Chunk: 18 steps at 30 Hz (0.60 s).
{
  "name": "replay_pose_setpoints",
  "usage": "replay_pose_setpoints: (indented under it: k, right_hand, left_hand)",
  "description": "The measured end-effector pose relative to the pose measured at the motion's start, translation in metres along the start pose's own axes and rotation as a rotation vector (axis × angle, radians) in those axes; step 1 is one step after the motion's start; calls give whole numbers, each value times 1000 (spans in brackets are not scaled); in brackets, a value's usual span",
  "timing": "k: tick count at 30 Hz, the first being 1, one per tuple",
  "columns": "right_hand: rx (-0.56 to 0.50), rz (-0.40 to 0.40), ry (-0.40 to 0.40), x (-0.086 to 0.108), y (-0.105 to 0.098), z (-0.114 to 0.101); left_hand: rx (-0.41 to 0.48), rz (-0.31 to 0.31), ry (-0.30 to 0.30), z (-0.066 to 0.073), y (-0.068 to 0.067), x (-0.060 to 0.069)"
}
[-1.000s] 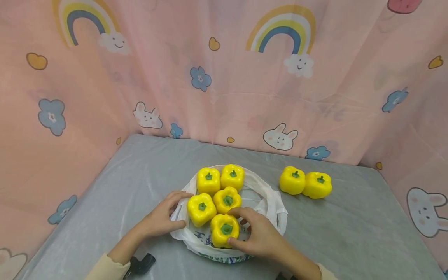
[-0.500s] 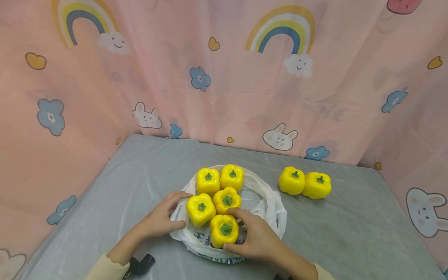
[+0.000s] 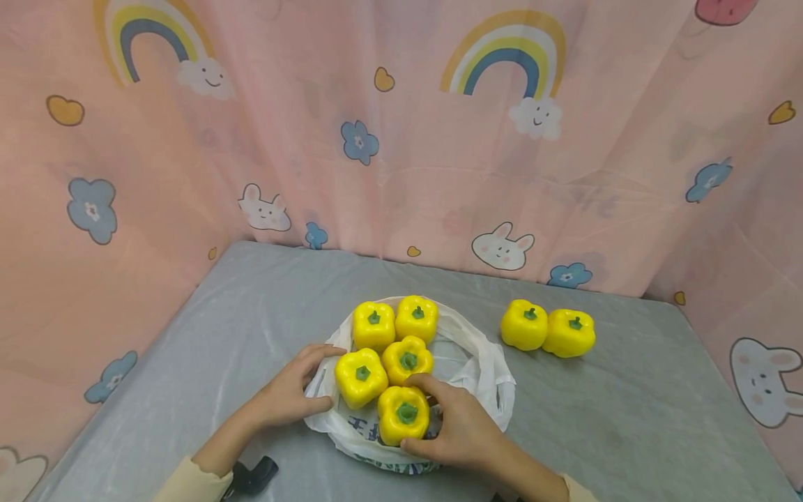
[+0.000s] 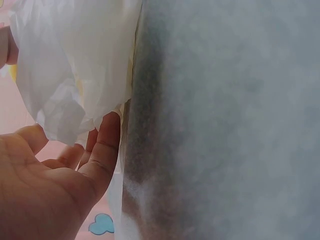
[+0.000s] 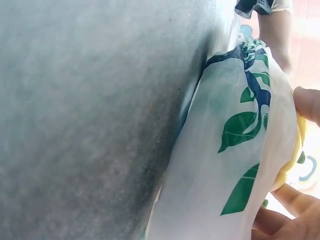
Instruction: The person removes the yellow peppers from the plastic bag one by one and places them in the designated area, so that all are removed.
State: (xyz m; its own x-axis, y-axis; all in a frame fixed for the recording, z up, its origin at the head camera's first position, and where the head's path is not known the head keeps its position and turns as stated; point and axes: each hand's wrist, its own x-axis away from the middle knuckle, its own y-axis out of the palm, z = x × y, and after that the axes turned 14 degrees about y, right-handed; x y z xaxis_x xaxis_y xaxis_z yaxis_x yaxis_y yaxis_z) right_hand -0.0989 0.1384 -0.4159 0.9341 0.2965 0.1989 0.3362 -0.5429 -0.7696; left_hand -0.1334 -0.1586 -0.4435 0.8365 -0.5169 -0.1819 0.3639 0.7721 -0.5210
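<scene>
A yellow bell pepper point(image 3: 404, 416) with a green stem sits at the front of a white plastic bag point(image 3: 492, 352). My right hand point(image 3: 464, 425) holds this pepper, thumb at its front and fingers on its far right side. In the right wrist view the thumb and fingers reach over the bag's wall, which bears green leaf prints. My left hand point(image 3: 291, 387) rests against the bag's left side, thumb and fingers spread along the rim. The left wrist view shows its fingertips touching the white plastic. Several other bell peppers point(image 3: 361, 376) stand in the bag, stems up.
Two more yellow bell peppers point(image 3: 523, 325) lie side by side on the grey table cover point(image 3: 627, 418), right of the bag. A black object point(image 3: 254, 476) is by the left wrist. A pink printed curtain point(image 3: 408, 174) encloses the table's back and sides.
My right thumb has shifted slightly left along the front of the pepper. The left hand, bag and other peppers stay in place.
</scene>
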Motion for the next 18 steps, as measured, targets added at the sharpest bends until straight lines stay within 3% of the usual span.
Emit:
replay_pose_setpoints:
  k: [10, 18]
  right_hand:
    - [-97, 1, -16, 1, -3, 4]
    - [-192, 21, -45, 3, -11, 3]
  left_hand:
    - [9, 2, -26, 3, 0, 0]
    - [-4, 8, -4, 3, 0, 0]
